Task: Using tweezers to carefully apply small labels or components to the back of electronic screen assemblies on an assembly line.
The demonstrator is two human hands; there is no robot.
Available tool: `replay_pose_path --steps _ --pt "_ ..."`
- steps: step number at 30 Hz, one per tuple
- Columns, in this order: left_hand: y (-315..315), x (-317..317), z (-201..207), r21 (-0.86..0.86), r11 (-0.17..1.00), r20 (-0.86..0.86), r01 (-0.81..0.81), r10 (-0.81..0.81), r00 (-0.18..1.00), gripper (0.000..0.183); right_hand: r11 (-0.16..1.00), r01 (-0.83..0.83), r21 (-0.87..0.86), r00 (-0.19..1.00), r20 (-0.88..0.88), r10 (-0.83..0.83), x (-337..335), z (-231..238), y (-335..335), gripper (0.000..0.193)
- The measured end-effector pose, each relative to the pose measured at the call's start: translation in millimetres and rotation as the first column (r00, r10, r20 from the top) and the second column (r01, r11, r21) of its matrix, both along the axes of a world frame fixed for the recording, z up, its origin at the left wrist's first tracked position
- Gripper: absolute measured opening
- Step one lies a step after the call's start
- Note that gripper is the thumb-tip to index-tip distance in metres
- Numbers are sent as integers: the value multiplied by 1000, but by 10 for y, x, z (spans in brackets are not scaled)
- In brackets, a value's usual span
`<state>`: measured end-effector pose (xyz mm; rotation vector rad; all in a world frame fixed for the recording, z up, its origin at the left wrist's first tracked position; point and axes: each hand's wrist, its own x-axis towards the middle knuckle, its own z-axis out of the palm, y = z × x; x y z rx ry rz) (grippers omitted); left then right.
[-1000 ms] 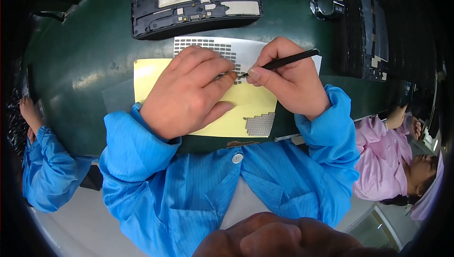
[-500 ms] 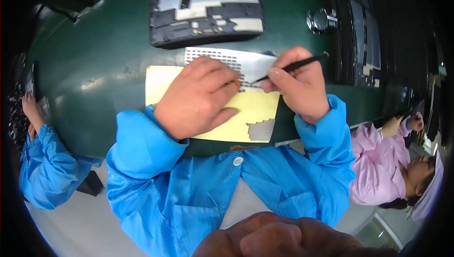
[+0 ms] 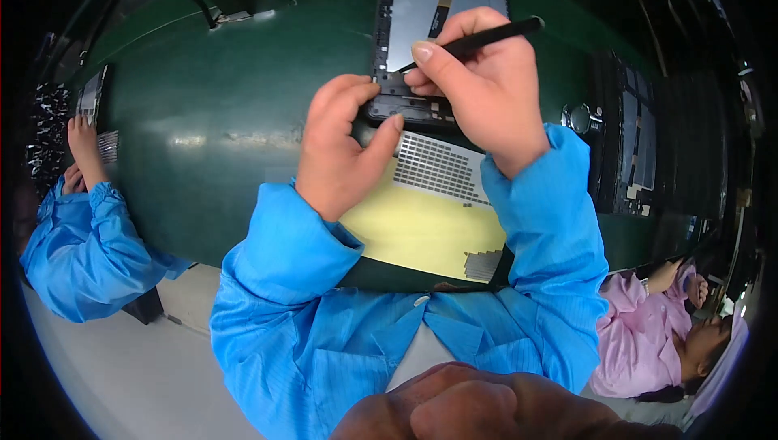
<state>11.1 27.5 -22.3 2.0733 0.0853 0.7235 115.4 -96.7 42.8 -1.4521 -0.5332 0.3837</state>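
Observation:
My right hand pinches slim black tweezers like a pen, their tip pointing down at the near part of an open tablet assembly. That assembly has a black frame, silvery plates and a dark ribbon cable. Around its near left corner, my left hand is closed, with thumb and fingertips at the edge. A white sheet of small dark grey stickers lies on a yellow sheet just below. More grey pieces sit on the yellow sheet's near right corner. Whether the tweezers' tip holds a sticker is too small to tell.
Another tablet assembly lies beside a dark stack on the right, near a small round glassy object. A person in blue sits at the left, a person in pink at the right. The table is dark green.
Both hands have moved from the sticker sheet up to the tablet assembly, the tweezers staying in my right hand. The view has shifted, and the sticker sheet is now mostly uncovered.

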Motion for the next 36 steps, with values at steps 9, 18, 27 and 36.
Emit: replay_pose_path --steps 9,18,27,36 --pt "41 -15 3 76 997 20 19 -21 1000 42 992 63 -113 998 12 -62 81 -130 224 14" --pt "36 -41 -18 19 999 25 44 -44 999 43 985 92 -144 984 163 -68 31 -193 227 15" --pt "50 -12 -98 -71 996 -30 50 -53 998 38 985 170 -6 893 423 -152 -133 -249 73 13" --pt "31 69 32 -424 906 -200 -5 -88 976 35 805 482 346 864 -35 -502 65 -477 -483 23"
